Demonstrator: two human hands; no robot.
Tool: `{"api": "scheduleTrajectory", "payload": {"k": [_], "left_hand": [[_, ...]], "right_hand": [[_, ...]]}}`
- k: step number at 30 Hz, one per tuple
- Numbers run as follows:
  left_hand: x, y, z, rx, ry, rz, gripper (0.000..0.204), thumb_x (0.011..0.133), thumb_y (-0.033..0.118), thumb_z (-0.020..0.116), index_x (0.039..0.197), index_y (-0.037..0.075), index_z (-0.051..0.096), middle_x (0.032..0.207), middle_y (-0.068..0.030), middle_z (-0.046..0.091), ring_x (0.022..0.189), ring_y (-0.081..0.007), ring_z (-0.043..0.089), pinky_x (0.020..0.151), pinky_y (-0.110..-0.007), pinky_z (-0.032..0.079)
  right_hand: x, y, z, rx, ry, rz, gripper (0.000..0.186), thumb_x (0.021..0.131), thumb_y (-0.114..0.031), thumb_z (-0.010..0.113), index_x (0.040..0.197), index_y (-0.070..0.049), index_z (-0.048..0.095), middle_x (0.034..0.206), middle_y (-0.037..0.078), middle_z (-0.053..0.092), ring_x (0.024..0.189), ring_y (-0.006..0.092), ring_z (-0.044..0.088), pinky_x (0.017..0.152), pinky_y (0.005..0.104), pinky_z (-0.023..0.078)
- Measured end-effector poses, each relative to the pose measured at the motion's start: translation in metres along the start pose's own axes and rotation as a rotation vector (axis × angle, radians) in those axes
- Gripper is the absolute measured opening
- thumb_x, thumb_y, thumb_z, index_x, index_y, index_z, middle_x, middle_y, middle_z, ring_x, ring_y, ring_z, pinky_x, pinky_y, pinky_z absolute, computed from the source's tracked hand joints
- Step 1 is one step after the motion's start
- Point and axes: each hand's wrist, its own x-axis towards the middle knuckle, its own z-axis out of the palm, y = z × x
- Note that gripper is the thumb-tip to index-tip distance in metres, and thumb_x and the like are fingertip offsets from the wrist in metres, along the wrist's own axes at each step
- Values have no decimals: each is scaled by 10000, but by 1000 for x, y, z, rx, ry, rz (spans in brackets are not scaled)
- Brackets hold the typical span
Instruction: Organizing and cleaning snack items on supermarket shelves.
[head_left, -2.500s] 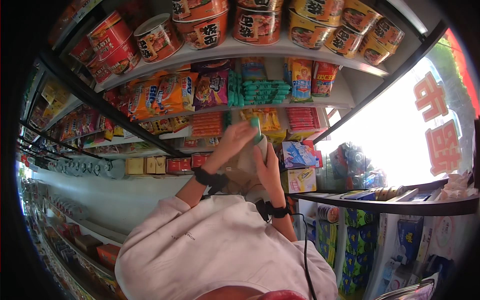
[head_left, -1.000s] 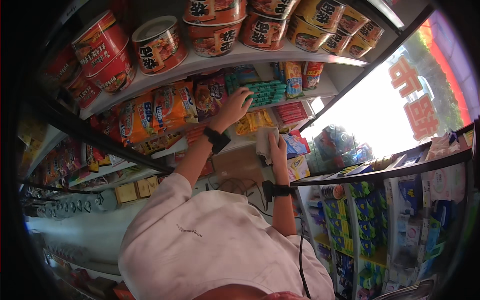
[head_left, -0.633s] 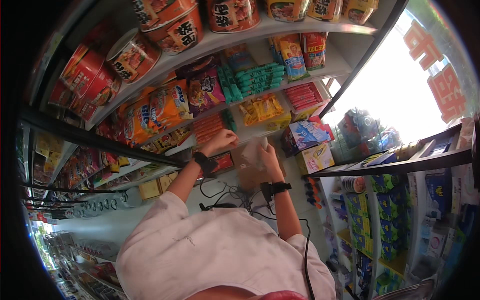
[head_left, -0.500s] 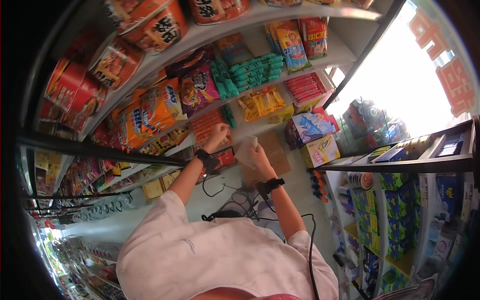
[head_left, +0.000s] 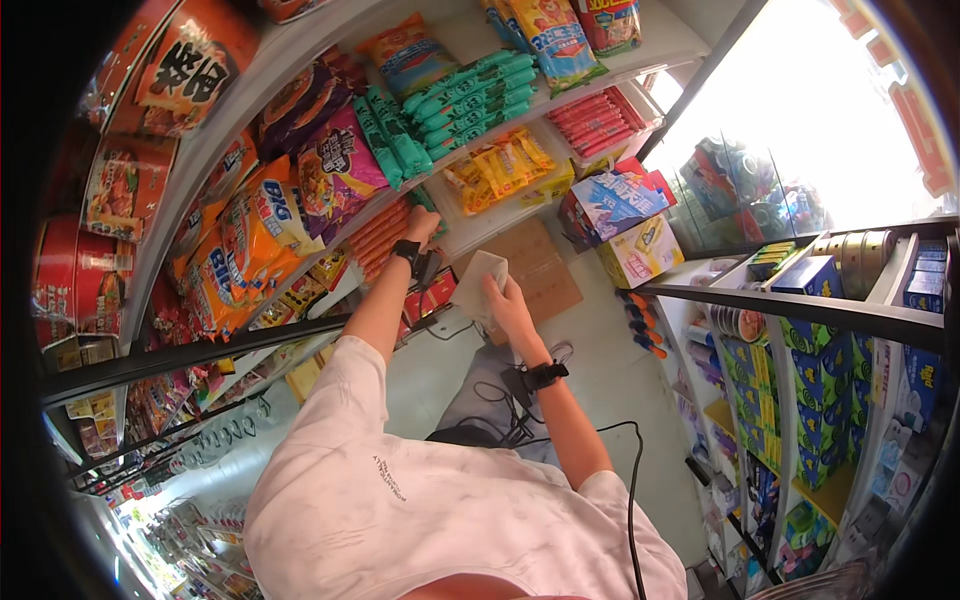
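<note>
My left hand (head_left: 424,228) reaches into the lower shelf, at the near end of a green stick pack (head_left: 421,199) and beside a row of orange-red wrapped sticks (head_left: 378,240). Its fingers point away and are hidden, so I cannot tell whether they grip the pack. In my right hand (head_left: 512,308) is a folded white cloth (head_left: 482,281), pinched between thumb and fingers above the floor. A tray of yellow packets (head_left: 500,168) lies just right of the left hand. Both wrists wear black bands.
Teal stick packs (head_left: 470,100) and orange snack bags (head_left: 262,225) fill the shelf above. A flattened cardboard piece (head_left: 545,265) lies beyond the cloth. Boxes (head_left: 615,205) stand at the right, near a shelf rail (head_left: 800,302). Black cables (head_left: 500,405) hang by my legs.
My left hand has moved farther in, from over the orange-red sticks to the green pack. The right hand still holds the cloth. The view has shifted, bringing the shelf closer.
</note>
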Motion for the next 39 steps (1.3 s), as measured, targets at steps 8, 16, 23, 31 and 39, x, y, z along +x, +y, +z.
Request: {"api": "scheduleTrajectory", "payload": {"k": [8, 16, 23, 31, 39], "left_hand": [[-54, 37, -19, -79, -50, -187, 144, 897, 111, 597, 861, -11, 529, 703, -55, 484, 497, -136, 419, 454, -338, 384], [-236, 54, -24, 486, -386, 764, 283, 950, 203, 622, 1114, -26, 593, 921, -82, 640, 773, -160, 635, 692, -316, 514], [-366, 171, -9, 317, -240, 886, 291, 900, 145, 667, 1168, 36, 641, 959, -124, 611, 882, -228, 624, 747, -343, 489], [-557, 286, -60, -352, -601, 1361, 198, 788, 13, 730, 978, 9, 677, 725, -50, 602, 584, -177, 562, 532, -276, 439], [-600, 311, -7, -754, -1160, 1467, 144, 770, -62, 700, 869, 26, 643, 715, -105, 618, 510, -223, 512, 450, -289, 405]], "right_hand": [[1, -9, -3, 105, 48, -37, 464, 1019, -403, 509, 1201, 21, 564, 1031, 27, 633, 930, 88, 562, 823, 273, 477], [-3, -73, 5, 722, -129, 243, 444, 1018, -437, 484, 1190, -36, 566, 1059, 54, 637, 960, 182, 617, 839, 328, 506], [-59, -176, -46, 1056, -57, -37, 305, 1005, -366, 490, 1044, -69, 546, 777, 46, 541, 692, 184, 557, 653, 352, 489], [-151, -261, -116, 893, -63, -361, 313, 1032, -357, 416, 925, -76, 500, 694, -1, 404, 587, 118, 349, 571, 275, 312], [-212, -274, -124, 756, -12, -457, 441, 1057, -454, 339, 813, -91, 392, 688, 10, 355, 602, 133, 315, 576, 279, 289]]}}
